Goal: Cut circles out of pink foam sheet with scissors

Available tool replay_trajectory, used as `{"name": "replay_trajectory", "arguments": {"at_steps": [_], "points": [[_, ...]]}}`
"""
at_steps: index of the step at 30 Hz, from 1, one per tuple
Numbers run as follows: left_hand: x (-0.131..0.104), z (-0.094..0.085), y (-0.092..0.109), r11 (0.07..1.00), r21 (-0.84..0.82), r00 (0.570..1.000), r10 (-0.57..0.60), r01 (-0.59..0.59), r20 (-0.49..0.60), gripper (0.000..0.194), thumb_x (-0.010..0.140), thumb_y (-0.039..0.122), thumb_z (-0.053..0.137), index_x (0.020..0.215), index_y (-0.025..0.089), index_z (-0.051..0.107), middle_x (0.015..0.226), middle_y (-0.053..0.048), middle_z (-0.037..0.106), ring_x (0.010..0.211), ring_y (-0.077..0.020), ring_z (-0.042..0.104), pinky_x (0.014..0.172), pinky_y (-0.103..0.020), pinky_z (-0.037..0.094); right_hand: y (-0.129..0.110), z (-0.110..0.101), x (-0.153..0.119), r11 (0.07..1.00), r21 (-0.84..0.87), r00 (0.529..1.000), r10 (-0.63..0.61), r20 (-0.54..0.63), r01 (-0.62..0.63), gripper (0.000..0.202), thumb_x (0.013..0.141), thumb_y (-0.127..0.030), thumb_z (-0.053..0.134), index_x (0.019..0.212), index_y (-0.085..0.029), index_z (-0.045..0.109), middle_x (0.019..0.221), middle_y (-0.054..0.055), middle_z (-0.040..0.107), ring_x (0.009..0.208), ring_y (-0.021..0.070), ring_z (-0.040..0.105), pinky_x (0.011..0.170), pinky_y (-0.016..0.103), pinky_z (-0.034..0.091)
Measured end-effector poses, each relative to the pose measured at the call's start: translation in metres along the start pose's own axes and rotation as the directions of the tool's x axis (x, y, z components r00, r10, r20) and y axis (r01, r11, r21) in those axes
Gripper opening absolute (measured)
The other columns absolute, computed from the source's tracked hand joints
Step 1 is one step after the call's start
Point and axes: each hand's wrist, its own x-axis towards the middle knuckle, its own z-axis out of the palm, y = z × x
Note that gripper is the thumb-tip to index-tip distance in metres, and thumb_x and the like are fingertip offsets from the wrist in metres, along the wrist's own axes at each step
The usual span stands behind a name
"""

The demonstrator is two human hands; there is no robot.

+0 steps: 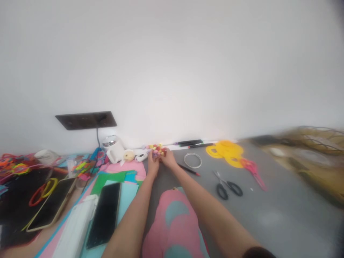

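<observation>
Small multicoloured bunch (157, 147) at far middle, near white wall (172, 89); left hand (153, 165) and right hand (168, 158) pinching its sides, details blurred; probably light, perhaps fragile, stiffness unclear; best gripped gently by edges

A small red, yellow and purple cluster (159, 149), blurred, sits between the fingers (166, 154)

Left of the ring (192, 168) are the hands (168, 159), then a mug (114, 152); behind it, pens (190, 142); before it and rightward, scissors (221, 181); nearer, leftward, two phones (104, 215).
</observation>
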Motion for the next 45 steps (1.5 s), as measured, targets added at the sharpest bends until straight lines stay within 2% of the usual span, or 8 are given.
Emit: {"name": "replay_trajectory", "arguments": {"at_steps": [4,7,10,20,28,37,41,45], "points": [[-0.009,0.004,0.008,0.984,0.088,0.987,0.149,-0.154,0.063,0.06,0.073,0.008,0.052,0.131,0.022,0.044,0.149,-0.012,0.026,0.131,-0.0256,0.038,0.102,-0.041,0.04,0.004,0.003,-0.006,0.999,-0.01,0.999,0.03,-0.041,-0.03,0.054,0.083,-0.019,0.059,0.133,-0.018,0.039,0.138,0.015,0.036,0.117,0.0256,0.05,0.099,0.044,0.042],[-0.018,0.007,0.014,0.96,0.144,0.966,0.225,-0.242,0.129,0.056,0.074,0.011,0.055,0.128,0.025,0.048,0.149,-0.009,0.027,0.139,-0.0254,0.023,0.109,-0.044,0.028,0.003,0.005,-0.016,1.0,0.014,1.0,0.004,-0.023,-0.004,0.072,0.077,-0.012,0.058,0.14,-0.018,0.026,0.148,0.019,0.013,0.126,0.0291,0.042,0.107,0.044,0.032],[-0.026,0.006,0.017,0.943,0.178,0.949,0.246,-0.281,0.198,0.054,0.072,0.011,0.057,0.124,0.024,0.052,0.144,-0.011,0.034,0.137,-0.0266,0.027,0.11,-0.046,0.025,0.001,0.004,-0.026,0.998,0.058,0.999,-0.031,0.011,0.031,0.072,0.077,-0.012,0.056,0.141,-0.018,0.024,0.149,0.021,0.008,0.126,0.0305,0.043,0.107,0.047,0.031],[-0.048,-0.013,0.01,0.974,0.173,0.984,0.125,-0.145,0.126,0.049,0.069,0.01,0.055,0.117,0.019,0.055,0.123,-0.014,0.055,0.117,-0.025,0.053,0.101,-0.046,0.04,0.002,-0.047,-0.083,0.97,0.239,0.949,-0.041,0.312,-0.036,0.045,0.075,-0.026,0.063,0.119,-0.019,0.057,0.125,0.013,0.058,0.118,0.0267,0.053,0.097,0.045,0.044],[-0.12,-0.048,0.029,0.982,0.178,0.991,-0.076,0.055,0.113,0.026,0.072,0.036,0.065,0.093,0.02,0.066,0.102,-0.013,0.069,0.102,-0.0271,0.063,0.097,-0.047,0.041,-0.006,-0.107,-0.142,0.958,0.233,0.899,0.049,0.435,-0.165,0.04,0.077,-0.047,0.062,0.105,-0.02,0.067,0.104,0.009,0.07,0.102,0.0254,0.063,0.091,0.042,0.047],[-0.165,-0.061,0.062,0.965,0.254,0.955,-0.13,0.061,0.266,0.043,0.058,0.03,0.075,0.099,0.021,0.066,0.115,-0.012,0.061,0.107,-0.027,0.058,0.096,-0.044,0.042,-0.022,-0.09,-0.211,0.998,0.061,0.928,0.005,0.372,-0.03,0.073,0.055,-0.031,0.08,0.123,-0.024,0.056,0.13,0.009,0.054,0.121,0.0314,0.045,0.103,0.046,0.034],[-0.174,-0.071,0.075,0.93,0.368,0.935,-0.132,0.003,0.328,0.054,0.056,0.029,0.075,0.108,0.023,0.064,0.121,-0.011,0.057,0.117,-0.0295,0.05,0.1,-0.045,0.037,-0.018,-0.085,-0.224,0.998,0.054,0.95,-0.002,0.311,-0.015,0.063,0.063,-0.028,0.073,0.123,-0.024,0.054,0.128,0.008,0.056,0.118,0.0287,0.049,0.102,0.045,0.037],[-0.185,-0.092,0.092,0.781,0.625,0.927,-0.252,0.023,0.28,0.077,0.053,0.026,0.074,0.126,0.019,0.052,0.132,-0.014,0.047,0.126,-0.0331,0.038,0.104,-0.043,0.031,-0.003,-0.09,-0.225,0.995,0.088,0.995,0.045,0.093,-0.054,0.046,0.076,-0.029,0.059,0.121,-0.022,0.055,0.127,0.01,0.055,0.118,0.0258,0.051,0.102,0.043,0.038]]}}
